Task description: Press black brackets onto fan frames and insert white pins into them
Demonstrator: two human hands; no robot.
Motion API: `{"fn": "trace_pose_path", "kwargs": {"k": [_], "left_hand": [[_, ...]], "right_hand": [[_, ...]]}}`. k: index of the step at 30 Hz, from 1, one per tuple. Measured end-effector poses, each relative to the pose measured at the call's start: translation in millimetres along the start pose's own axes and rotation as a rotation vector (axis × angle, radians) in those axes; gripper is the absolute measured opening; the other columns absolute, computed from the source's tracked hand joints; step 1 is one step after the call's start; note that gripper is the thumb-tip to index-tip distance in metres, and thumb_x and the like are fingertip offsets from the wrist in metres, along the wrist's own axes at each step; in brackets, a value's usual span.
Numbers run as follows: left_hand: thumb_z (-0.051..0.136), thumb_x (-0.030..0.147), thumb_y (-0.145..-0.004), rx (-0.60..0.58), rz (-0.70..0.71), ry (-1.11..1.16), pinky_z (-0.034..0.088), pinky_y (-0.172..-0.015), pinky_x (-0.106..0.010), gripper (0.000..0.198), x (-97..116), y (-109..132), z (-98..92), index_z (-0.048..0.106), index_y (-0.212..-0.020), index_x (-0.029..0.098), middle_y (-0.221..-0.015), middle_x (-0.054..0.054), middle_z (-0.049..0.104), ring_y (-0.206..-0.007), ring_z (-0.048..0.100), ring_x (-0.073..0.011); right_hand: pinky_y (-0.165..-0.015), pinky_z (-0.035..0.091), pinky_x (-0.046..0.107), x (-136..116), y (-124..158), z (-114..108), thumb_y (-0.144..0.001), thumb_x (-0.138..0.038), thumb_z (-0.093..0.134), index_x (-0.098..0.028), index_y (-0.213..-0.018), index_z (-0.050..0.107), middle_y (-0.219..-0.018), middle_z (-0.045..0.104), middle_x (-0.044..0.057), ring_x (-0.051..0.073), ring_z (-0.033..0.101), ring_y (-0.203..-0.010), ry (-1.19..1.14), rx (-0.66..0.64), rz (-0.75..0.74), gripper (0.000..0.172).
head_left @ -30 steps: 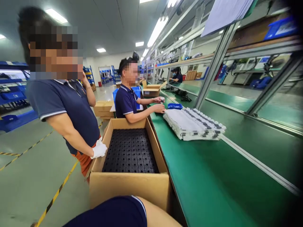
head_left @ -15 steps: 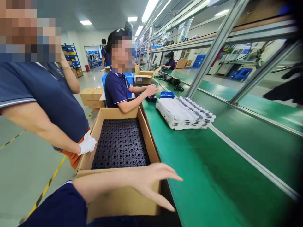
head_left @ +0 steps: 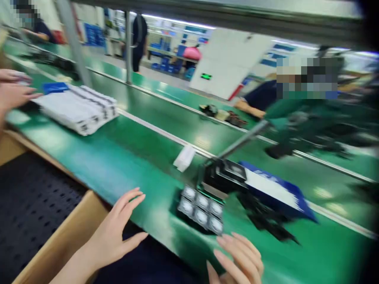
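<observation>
The left hand (head_left: pixel 114 232) is hovering empty, fingers spread; the right hand (head_left: pixel 239 258) is hanging loosely open, the six-piece block (head_left: pixel 200 211) lying just beside it, at its eleven o'clock, on the table (head_left: pixel 118 165)

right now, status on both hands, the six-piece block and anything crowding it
Left hand open, empty, by the near edge of the green table. Right hand open beside the six-piece block, contact unclear. Black device close behind it.

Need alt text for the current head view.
Bare left hand and right hand open at a green workbench, the right one close to six grouped pieces with pale round tops. A white stack and a cardboard box sit farther left.
</observation>
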State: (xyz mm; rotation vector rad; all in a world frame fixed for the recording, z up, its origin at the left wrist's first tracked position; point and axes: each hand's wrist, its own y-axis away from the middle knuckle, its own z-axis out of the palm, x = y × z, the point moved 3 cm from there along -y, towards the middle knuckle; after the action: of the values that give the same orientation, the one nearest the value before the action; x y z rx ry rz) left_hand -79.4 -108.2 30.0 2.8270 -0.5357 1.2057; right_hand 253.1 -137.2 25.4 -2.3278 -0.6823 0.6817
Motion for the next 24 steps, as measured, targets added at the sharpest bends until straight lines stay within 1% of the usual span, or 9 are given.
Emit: {"fn": "trace_pose_path", "kwargs": {"k": [3, 6, 10, 12, 14, 16, 19, 21, 24], "left_hand": [[0.058, 0.038, -0.092, -0.09, 0.115, -0.007, 0.035, -0.115, -0.052, 0.074, 9.9, -46.2, 25.2, 0.016, -0.153, 0.031, -0.157, -0.01, 0.023, -0.144, 0.031, -0.0306], [0.06, 0.039, -0.09, -0.149, 0.176, -0.044, 0.038, -0.112, -0.053, 0.082, 14.8, -72.6, 48.0, 0.009, -0.154, 0.028, -0.157, -0.014, 0.023, -0.142, 0.033, -0.033], [0.058, 0.044, -0.091, -0.125, 0.228, -0.12, 0.043, -0.108, -0.055, 0.082, 5.4, -82.2, 63.2, 0.009, -0.154, 0.027, -0.155, -0.016, 0.027, -0.138, 0.039, -0.0356], [0.056, 0.048, -0.091, -0.108, 0.24, -0.128, 0.045, -0.106, -0.056, 0.079, -1.3, -83.5, 63.6, 0.011, -0.154, 0.028, -0.155, -0.015, 0.028, -0.137, 0.04, -0.0358], [0.055, 0.051, -0.091, -0.087, 0.256, -0.119, 0.043, -0.106, -0.059, 0.08, -1.9, -86.2, 60.4, 0.012, -0.154, 0.029, -0.155, -0.015, 0.027, -0.138, 0.039, -0.0366], [0.059, 0.053, -0.088, -0.086, 0.288, -0.12, 0.041, -0.107, -0.061, 0.084, 7.6, -92.1, 57.1, 0.013, -0.154, 0.029, -0.156, -0.015, 0.025, -0.139, 0.036, -0.0376], [0.067, 0.056, -0.081, -0.119, 0.395, -0.15, 0.036, -0.11, -0.062, 0.093, 36.9, -109.3, 59.1, 0.015, -0.153, 0.029, -0.158, -0.014, 0.019, -0.144, 0.027, -0.0383], [0.071, 0.057, -0.078, -0.16, 0.49, -0.175, 0.031, -0.114, -0.062, 0.097, 56.8, -124.1, 66.2, 0.016, -0.153, 0.03, -0.159, -0.012, 0.019, -0.147, 0.018, -0.0375], [0.072, 0.054, -0.079, -0.244, 0.582, -0.152, 0.031, -0.116, -0.058, 0.096, 71.8, -142.7, 78.7, 0.016, -0.153, 0.029, -0.157, -0.012, 0.027, -0.149, 0.014, -0.0349]], "right_hand": [[-0.092, 0.048, 0.045, 4.7, -6.7, -21.3, -0.08, -0.012, 0.064, -0.024, -0.131, 0.052, -0.117, 0.057, 0.009, 0.025, 0.056, -0.108, 0.111, 0.108, -0.077, 0.054], [-0.094, 0.045, 0.047, 30.6, -10.2, -33.2, -0.088, -0.016, 0.057, -0.017, -0.129, 0.049, -0.123, 0.053, 0.014, 0.028, 0.052, -0.114, 0.201, 0.157, 0.164, 0.042], [-0.096, 0.046, 0.051, 77.8, -9.7, -55.6, -0.096, -0.027, 0.052, -0.018, -0.13, 0.046, -0.126, 0.05, 0.015, 0.029, 0.049, -0.12, 0.222, 0.191, 0.428, 0.036], [-0.092, 0.05, 0.048, 95.3, -9.5, -69.4, -0.096, -0.031, 0.052, -0.019, -0.129, 0.047, -0.124, 0.05, 0.015, 0.028, 0.05, -0.116, 0.196, 0.191, 0.498, 0.035], [-0.091, 0.052, 0.045, 101.8, -9.8, -75.6, -0.095, -0.035, 0.054, -0.02, -0.13, 0.046, -0.124, 0.05, 0.014, 0.027, 0.052, -0.113, 0.112, 0.111, 0.516, 0.038], [-0.1, 0.049, 0.047, 96.3, -11.3, -67.8, -0.092, -0.041, 0.061, -0.021, -0.138, 0.04, -0.132, 0.045, 0.015, 0.028, 0.049, -0.12, -0.031, -0.076, 0.469, 0.054], [-0.117, 0.032, 0.052, 76.0, -15.3, -37.2, -0.079, -0.056, 0.075, -0.022, -0.152, 0.019, -0.151, 0.025, 0.017, 0.033, 0.028, -0.141, -0.209, -0.331, 0.359, 0.097], [-0.12, 0.023, 0.054, 64.8, -20.3, -14.3, -0.07, -0.059, 0.081, -0.022, -0.154, 0.01, -0.155, 0.015, 0.018, 0.034, 0.017, -0.146, -0.266, -0.371, 0.317, 0.116], [-0.12, 0.026, 0.052, 56.0, -30.2, 13.6, -0.072, -0.054, 0.081, -0.022, -0.153, 0.008, -0.151, 0.02, 0.018, 0.032, 0.021, -0.144, -0.339, -0.345, 0.254, 0.113]]}}
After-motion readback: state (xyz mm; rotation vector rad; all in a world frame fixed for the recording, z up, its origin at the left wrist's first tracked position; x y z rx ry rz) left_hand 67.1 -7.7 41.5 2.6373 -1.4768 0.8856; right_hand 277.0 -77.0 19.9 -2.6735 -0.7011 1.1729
